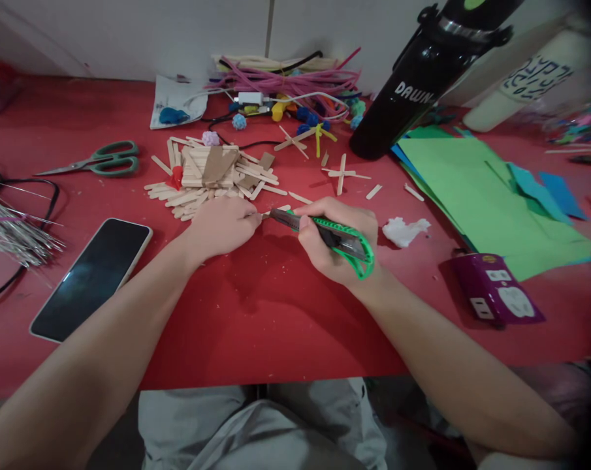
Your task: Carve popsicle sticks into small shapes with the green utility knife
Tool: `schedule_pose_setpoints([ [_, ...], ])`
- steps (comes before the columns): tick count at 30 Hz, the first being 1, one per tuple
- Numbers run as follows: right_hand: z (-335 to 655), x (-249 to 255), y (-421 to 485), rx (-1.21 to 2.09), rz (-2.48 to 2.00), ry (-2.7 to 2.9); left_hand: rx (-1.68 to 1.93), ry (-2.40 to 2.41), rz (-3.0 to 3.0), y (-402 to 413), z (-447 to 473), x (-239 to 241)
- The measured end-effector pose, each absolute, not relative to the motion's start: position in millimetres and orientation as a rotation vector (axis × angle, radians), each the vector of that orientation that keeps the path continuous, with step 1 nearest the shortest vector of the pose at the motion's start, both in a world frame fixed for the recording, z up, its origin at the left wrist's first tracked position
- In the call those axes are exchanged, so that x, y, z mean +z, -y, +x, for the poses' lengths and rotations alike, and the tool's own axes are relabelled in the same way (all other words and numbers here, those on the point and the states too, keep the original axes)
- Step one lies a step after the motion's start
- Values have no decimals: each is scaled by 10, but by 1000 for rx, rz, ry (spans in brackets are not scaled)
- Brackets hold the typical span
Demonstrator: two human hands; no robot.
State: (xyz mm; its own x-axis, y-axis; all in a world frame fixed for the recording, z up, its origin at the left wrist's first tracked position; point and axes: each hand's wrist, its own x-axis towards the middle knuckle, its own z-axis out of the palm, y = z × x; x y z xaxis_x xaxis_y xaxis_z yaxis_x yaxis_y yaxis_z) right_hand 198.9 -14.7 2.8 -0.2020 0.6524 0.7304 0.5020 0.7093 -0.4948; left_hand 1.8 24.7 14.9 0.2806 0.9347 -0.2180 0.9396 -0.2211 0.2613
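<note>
My right hand (341,232) is wrapped round a green and black utility knife (341,240), its tip pointing left. My left hand (225,225) is closed, pinching a small wooden piece (266,215), seemingly a craft stick, whose end shows at the fingertips. The knife's tip is at or very near that piece; contact cannot be made out. Just behind my left hand lies a heap of craft sticks (192,196) with brown scraps (220,164) on top. Two star-shaped stick crosses (342,173) lie beyond my right hand.
Left are scissors (113,158), a phone (94,277) and a wire bundle (15,228). A black bottle (407,85) stands at the back right. Green paper sheets (491,189), a purple box (495,287) and crumpled tissue (405,231) lie right. Pink cords (285,79) lie along the wall.
</note>
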Motion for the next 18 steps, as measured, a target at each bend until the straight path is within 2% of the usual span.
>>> schedule_pose_setpoints([
  [18,1993,26,137,203,-938,1855,4,-1691,2243,-240,-7,140],
])
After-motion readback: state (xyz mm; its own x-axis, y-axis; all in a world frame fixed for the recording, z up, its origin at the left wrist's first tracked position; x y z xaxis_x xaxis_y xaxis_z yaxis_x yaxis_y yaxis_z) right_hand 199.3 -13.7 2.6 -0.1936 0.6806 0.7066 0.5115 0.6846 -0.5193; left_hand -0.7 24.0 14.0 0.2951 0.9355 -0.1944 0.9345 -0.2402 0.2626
